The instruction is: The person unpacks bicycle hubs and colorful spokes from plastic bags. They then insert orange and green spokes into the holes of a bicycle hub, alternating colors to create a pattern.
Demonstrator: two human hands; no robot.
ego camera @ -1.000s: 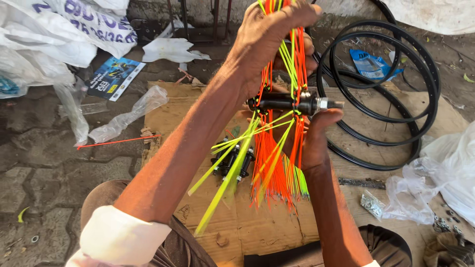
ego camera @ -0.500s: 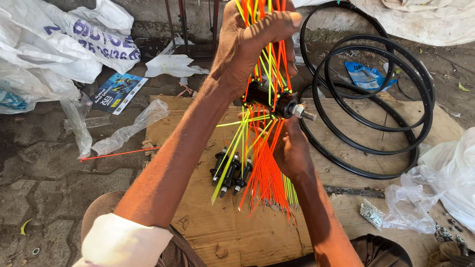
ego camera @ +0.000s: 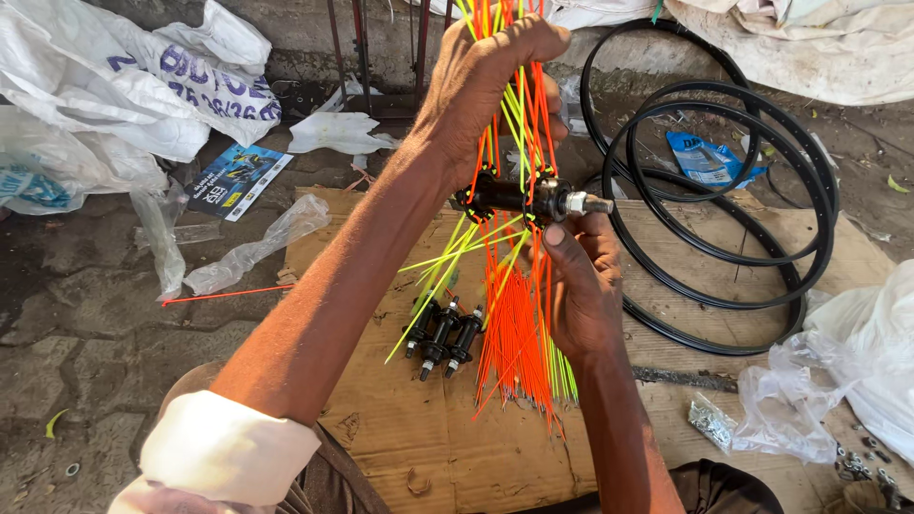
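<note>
My left hand is closed around a bunch of orange and yellow-green spokes above a black wheel hub. The spokes pass through the hub's flanges and hang down below it. My right hand sits just under the hub, thumb against it, fingers around the hanging spokes. Three more black hubs lie on the cardboard sheet beneath.
Several black bicycle rims lie stacked at the right on the cardboard. White plastic bags and wrappers lie at the left and top. A loose orange spoke lies on the paved ground. A small bag of metal parts rests at lower right.
The hub and spoke bundle have shifted slightly and the hub now sits level. My right hand has moved up under the hub. The view has drifted a little.
</note>
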